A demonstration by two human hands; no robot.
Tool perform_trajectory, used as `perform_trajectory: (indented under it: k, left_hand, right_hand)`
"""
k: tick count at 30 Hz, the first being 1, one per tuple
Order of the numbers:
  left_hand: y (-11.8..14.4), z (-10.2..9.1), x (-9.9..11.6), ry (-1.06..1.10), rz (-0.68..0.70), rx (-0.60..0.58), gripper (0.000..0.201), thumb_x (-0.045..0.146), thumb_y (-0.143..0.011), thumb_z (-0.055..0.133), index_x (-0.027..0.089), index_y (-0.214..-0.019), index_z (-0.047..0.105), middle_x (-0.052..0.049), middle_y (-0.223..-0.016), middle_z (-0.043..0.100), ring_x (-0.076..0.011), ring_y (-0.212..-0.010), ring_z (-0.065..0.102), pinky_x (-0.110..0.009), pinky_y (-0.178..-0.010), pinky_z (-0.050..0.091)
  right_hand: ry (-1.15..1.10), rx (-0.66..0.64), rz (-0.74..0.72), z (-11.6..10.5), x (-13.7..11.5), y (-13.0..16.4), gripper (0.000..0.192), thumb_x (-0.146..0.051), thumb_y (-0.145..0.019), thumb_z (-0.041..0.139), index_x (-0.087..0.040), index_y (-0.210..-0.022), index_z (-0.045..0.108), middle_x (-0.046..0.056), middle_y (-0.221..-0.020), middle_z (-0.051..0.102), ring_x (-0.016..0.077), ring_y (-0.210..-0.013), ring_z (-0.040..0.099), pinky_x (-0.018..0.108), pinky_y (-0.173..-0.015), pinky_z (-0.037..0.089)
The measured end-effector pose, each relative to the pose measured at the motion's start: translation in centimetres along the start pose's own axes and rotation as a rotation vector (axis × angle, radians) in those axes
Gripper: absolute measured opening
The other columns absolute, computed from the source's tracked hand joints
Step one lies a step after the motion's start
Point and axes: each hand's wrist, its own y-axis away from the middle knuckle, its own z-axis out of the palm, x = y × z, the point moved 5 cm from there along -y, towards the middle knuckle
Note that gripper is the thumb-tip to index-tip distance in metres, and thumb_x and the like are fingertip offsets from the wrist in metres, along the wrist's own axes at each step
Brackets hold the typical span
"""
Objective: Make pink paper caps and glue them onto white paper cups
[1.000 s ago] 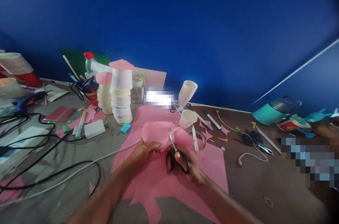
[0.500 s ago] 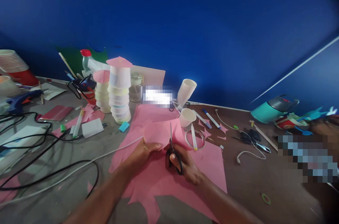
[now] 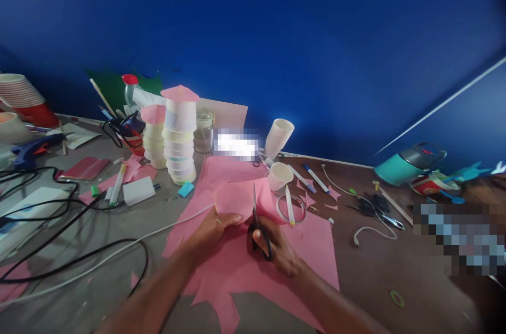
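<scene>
Between thumb and fingers, my left hand (image 3: 215,226) pinches a round-edged piece of pink paper (image 3: 234,201) by its lower edge. My right hand (image 3: 276,245) is closed around the black handles of a pair of scissors (image 3: 255,210), whose blades point away from me along the right edge of the paper. Whether the blades are parted is hard to see. Under both hands lie large pink paper sheets (image 3: 308,265) with ragged cut edges. Just beyond the scissors are a paper cup (image 3: 280,176) on its side and a white marker (image 3: 290,205) lying over a roll of tape (image 3: 280,207).
Stacked cups with a pink cone top (image 3: 179,136) stand at the back left, near a glass jar (image 3: 204,131). Cables (image 3: 130,244) cross the left side. On the right are a teal flask (image 3: 399,165), keys (image 3: 379,205) and blue markers (image 3: 316,178). A person's arm shows at the far right.
Hardly anything differs: the scissors and both hands hold nearly the same place, and the view has shifted very slightly.
</scene>
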Motion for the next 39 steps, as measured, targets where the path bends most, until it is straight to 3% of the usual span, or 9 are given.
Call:
perform_trajectory:
  k: [19, 27, 39]
  left_hand:
    - [-0.5, -1.1, -0.8, -0.049, 0.000, -0.003, 0.019, 0.021, -0.074, 0.065, 0.019, -0.056, 0.057, 0.001, -0.062, 0.056, -0.0153, -0.063, 0.049, -0.029, -0.065, 0.042]
    - [-0.6, -1.1, -0.6, -0.070, 0.029, 0.015, 0.011, 0.022, -0.070, 0.065, 0.017, -0.060, 0.062, 0.000, -0.065, 0.060, -0.0144, -0.062, 0.048, -0.028, -0.063, 0.041]
    - [0.0, -0.8, 1.0, -0.097, 0.036, 0.004, 0.021, 0.022, -0.064, 0.062, 0.021, -0.050, 0.047, 0.005, -0.055, 0.039, -0.0116, -0.055, 0.031, -0.027, -0.055, 0.033]
  right_hand:
    - [-0.007, 0.009, -0.013, 0.4, 0.3, 0.0, 0.055, -0.075, -0.088, 0.048, -0.021, -0.081, 0.052, 0.001, -0.061, 0.057, 0.0138, -0.054, 0.049, 0.027, -0.049, 0.039]
    - [0.003, 0.050, -0.028, 0.3, 0.5, 0.0, 0.052, -0.073, -0.088, 0.051, -0.021, -0.087, 0.053, -0.002, -0.056, 0.052, 0.0132, -0.049, 0.046, 0.026, -0.046, 0.036]
    - [-0.084, 0.024, 0.057, 0.5, 1.3, -0.1, 0.058, -0.077, -0.081, 0.057, -0.020, -0.096, 0.054, -0.006, -0.055, 0.048, 0.0112, -0.046, 0.044, 0.025, -0.045, 0.036]
